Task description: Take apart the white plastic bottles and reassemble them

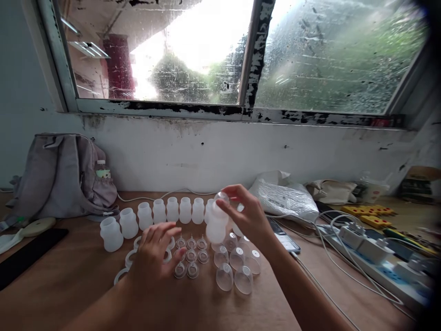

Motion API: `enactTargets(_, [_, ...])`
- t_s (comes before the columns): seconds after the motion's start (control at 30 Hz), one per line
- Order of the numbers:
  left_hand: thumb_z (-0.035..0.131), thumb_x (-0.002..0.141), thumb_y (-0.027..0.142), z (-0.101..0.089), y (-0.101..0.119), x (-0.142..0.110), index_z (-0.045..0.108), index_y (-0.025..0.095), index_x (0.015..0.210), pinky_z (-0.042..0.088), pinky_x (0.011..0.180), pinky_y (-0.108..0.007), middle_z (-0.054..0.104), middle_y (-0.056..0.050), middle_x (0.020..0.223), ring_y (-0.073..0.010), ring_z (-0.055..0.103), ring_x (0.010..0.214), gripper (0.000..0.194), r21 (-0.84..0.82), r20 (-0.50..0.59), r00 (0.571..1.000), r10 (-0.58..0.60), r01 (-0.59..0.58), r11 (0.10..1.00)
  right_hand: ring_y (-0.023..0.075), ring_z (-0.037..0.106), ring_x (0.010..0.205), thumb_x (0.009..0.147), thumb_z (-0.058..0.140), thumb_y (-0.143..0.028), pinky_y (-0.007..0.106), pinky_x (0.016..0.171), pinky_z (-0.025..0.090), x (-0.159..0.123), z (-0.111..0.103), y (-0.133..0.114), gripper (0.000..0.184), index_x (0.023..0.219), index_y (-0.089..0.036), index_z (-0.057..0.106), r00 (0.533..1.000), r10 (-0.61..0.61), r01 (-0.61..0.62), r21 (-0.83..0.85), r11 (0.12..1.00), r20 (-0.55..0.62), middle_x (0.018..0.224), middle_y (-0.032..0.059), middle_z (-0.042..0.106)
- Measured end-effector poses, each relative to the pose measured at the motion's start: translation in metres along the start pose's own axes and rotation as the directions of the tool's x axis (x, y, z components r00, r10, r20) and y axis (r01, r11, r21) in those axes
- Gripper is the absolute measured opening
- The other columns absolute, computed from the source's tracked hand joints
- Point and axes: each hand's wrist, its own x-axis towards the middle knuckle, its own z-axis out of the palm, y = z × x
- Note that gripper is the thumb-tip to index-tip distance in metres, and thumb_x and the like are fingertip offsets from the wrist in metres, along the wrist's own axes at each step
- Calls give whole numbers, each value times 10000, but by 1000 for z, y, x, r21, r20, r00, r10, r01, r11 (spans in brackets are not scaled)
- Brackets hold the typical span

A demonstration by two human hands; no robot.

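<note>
My right hand (248,216) is closed on a translucent white bottle (216,226), fingertips on its clear cap, lifted just above the table. My left hand (153,257) hovers palm down with fingers spread over white rings (129,257) and small clear nipples (191,255). A curved row of several more white bottles (165,212) stands behind. Several clear domed caps (237,271) lie in front of the right hand.
A grey bag (58,177) sits at the back left, with a black flat object (25,257) at the left edge. A phone (284,236), white plastic bag (285,197), cables and a power strip (375,257) crowd the right. The wall and window lie behind.
</note>
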Motion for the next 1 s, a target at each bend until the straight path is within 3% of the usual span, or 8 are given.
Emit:
enactTargets(0.07, [558, 727, 439, -11, 17, 21, 422, 201, 1168, 372, 874, -406, 513, -104, 1167, -266, 466, 1062, 519, -143, 61, 993, -101, 109, 984, 190, 568, 855, 759, 555, -388, 333, 763, 433, -7, 7, -10, 255, 937, -206, 570, 991, -12, -14, 194, 981, 135, 933, 49, 622])
enactTargets(0.13, [580, 685, 494, -17, 34, 35, 380, 225, 1197, 444, 744, -354, 574, -72, 1066, -242, 550, 917, 613, -316, 281, 942, -184, 272, 909, 185, 571, 859, 770, 543, -391, 327, 760, 437, -12, 16, -17, 269, 958, -201, 581, 975, 5, -82, 336, 938, 223, 948, 51, 623])
enactTargets(0.2, [563, 696, 501, -19, 45, 40, 434, 216, 1142, 450, 644, -299, 620, -36, 905, -205, 580, 772, 544, -443, 421, 885, -201, 394, 805, 182, 574, 834, 769, 543, -396, 318, 727, 442, -16, 23, -19, 275, 949, -192, 584, 960, 46, -165, 423, 891, 278, 929, 53, 623])
enactTargets(0.37, [553, 739, 414, -16, 48, 35, 518, 185, 1006, 405, 609, -242, 593, -8, 815, -159, 542, 723, 354, -641, 529, 833, -165, 519, 565, 167, 567, 747, 730, 599, -391, 299, 655, 429, -16, 30, -15, 273, 927, -202, 584, 872, 88, -365, 521, 772, 481, 778, 18, 612])
enactTargets(0.6, [607, 669, 320, -37, 60, 38, 546, 140, 778, 333, 556, -206, 519, 20, 685, -107, 449, 629, 219, -712, 637, 762, -118, 640, 290, 140, 548, 694, 741, 605, -353, 255, 625, 398, -21, 23, -23, 211, 857, -177, 599, 850, 123, -485, 669, 563, 512, 789, 36, 632])
enactTargets(0.73, [592, 630, 346, -52, 65, 39, 552, 132, 695, 323, 541, -195, 526, 21, 621, -99, 453, 597, 227, -685, 710, 702, -59, 707, 177, 133, 543, 680, 750, 597, -329, 243, 598, 386, -24, 17, -32, 197, 879, -180, 592, 845, 38, -481, 725, 493, 534, 821, 47, 638])
enactTargets(0.9, [520, 538, 436, -53, 57, 38, 538, 157, 724, 364, 476, -236, 493, 33, 530, -90, 434, 451, 336, -525, 849, 523, 83, 851, 12, 148, 557, 706, 745, 588, -344, 251, 603, 397, -25, 18, -32, 211, 900, -202, 568, 842, -31, -478, 773, 417, 538, 879, 55, 634])
enactTargets(1.0, [489, 477, 482, -48, 53, 37, 500, 175, 723, 380, 471, -257, 473, 39, 531, -81, 415, 422, 393, -455, 865, 466, 185, 885, -100, 174, 573, 758, 714, 606, -375, 272, 634, 419, -27, 21, -33, 244, 895, -218, 562, 844, -32, -475, 775, 417, 535, 915, 60, 635])
